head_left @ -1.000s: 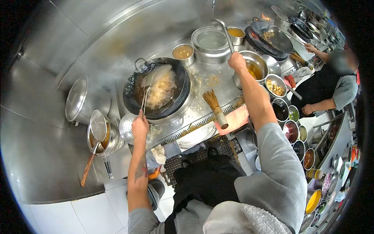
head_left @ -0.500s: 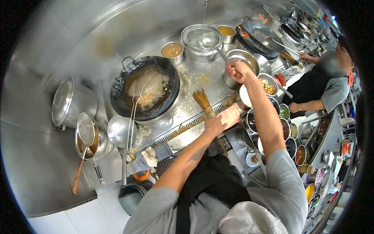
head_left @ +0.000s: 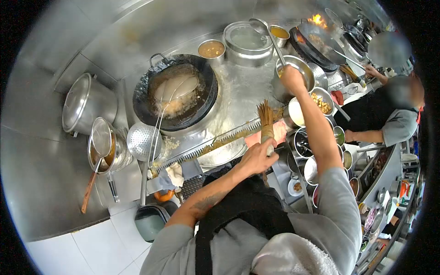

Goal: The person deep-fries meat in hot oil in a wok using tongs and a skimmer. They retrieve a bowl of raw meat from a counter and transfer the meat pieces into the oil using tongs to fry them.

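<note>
I have the brush (head_left: pixel 265 118) near the front edge of the counter (head_left: pixel 238 98), bristles pointing away from the body, just beside a pink cloth (head_left: pixel 279 130); whether it touches the metal I can't tell. The left hand (head_left: pixel 258 159) is closed around its handle. Well apart from it, the right hand (head_left: pixel 293 80) grips the ladle (head_left: pixel 260 26), whose bowl sits up by the large pot (head_left: pixel 249 56). Left of the brush I see the wok (head_left: pixel 211 94), with a wire strainer (head_left: pixel 161 121) resting in bubbling liquid. Farther right, a co-worker (head_left: pixel 366 109) stands by flames (head_left: pixel 317 20).
</note>
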`<state>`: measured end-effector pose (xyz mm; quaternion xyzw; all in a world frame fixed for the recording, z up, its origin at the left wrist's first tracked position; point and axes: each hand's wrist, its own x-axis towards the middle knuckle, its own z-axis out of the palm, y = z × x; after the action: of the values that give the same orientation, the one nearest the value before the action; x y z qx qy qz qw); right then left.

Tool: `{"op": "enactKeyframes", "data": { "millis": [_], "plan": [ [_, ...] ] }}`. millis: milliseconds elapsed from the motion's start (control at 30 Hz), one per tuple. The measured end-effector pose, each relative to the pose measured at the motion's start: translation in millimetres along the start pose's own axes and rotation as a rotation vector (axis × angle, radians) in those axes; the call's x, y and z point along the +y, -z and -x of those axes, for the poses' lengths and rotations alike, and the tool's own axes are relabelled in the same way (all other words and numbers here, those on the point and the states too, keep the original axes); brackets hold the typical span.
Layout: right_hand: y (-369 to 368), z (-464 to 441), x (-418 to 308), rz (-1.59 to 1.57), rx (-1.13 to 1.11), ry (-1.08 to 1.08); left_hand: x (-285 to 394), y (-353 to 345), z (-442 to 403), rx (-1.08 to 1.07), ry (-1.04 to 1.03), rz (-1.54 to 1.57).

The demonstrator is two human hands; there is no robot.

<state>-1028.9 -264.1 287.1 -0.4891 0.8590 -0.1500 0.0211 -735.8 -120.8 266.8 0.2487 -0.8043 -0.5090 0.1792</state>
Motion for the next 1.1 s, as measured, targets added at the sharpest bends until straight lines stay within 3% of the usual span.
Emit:
{"op": "enactKeyframes", "data": {
  "millis": [100, 133, 167, 233, 300, 333, 500, 567, 600, 633, 700, 767, 867, 967, 1033, 1100],
  "plan": [
    [-50.4, -49.5, -9.6, 0.038, 0.055, 0.115, 2.7, 11.2, 18.1, 0.030, -0.042, 0.001],
    [-57.9, -69.8, -12.2, 0.032, 0.059, 0.118, 13.7, 21.4, 25.0, -0.006, 0.033, -0.010],
    [-57.2, -85.1, -18.6, -0.502, -0.278, -0.085, 12.8, 24.4, 30.4, -0.004, 0.032, -0.014],
    [-57.1, -91.2, -20.2, -1.030, -0.615, -0.295, 8.6, 26.8, 38.8, 0.050, 0.009, 0.002],
    [-29.8, -61.0, -39.8, -2.027, -0.721, -0.816, 3.9, 29.2, 44.2, 0.038, 0.021, 0.019],
    [-14.1, -37.2, -48.4, -2.039, -0.706, -0.737, 0.9, 30.0, 47.6, 0.023, 0.038, 0.038],
    [5.7, -1.1, -33.2, -1.880, -0.729, -0.656, -9.5, 28.8, 56.9, -0.089, -0.065, 0.049],
    [23.1, 23.6, -34.5, -1.610, -0.698, -0.525, -9.0, 25.9, 60.4, -0.109, -0.126, 0.091],
    [33.6, 40.3, -36.3, -1.384, -0.563, -0.479, -8.3, 23.5, 61.5, -0.132, -0.140, 0.115],
    [44.3, 56.9, -36.5, -1.376, -0.557, -0.482, -7.9, 21.6, 62.7, -0.155, -0.153, 0.140],
    [58.7, 87.0, -33.6, -1.011, -0.457, -0.274, -1.7, 24.4, 65.4, -0.217, -0.103, 0.130],
    [66.5, 107.8, -31.1, -0.848, -0.409, -0.351, 1.9, 22.8, 67.3, -0.284, -0.050, 0.115],
    [82.4, 133.2, -31.3, -0.504, -0.252, -0.163, 3.8, 16.6, 66.9, -0.169, -0.174, 0.160],
    [66.2, 111.5, -17.3, -0.510, -0.130, -0.094, 10.1, 19.5, 62.7, -0.239, -0.063, 0.145],
    [54.3, 79.5, -8.5, -0.548, -0.167, -0.137, 8.6, 16.6, 62.6, -0.210, -0.080, 0.102],
    [30.1, 42.9, 0.3, -0.284, -0.063, -0.042, 9.5, 20.2, 63.2, -0.264, 0.035, 0.149]
  ]
}}
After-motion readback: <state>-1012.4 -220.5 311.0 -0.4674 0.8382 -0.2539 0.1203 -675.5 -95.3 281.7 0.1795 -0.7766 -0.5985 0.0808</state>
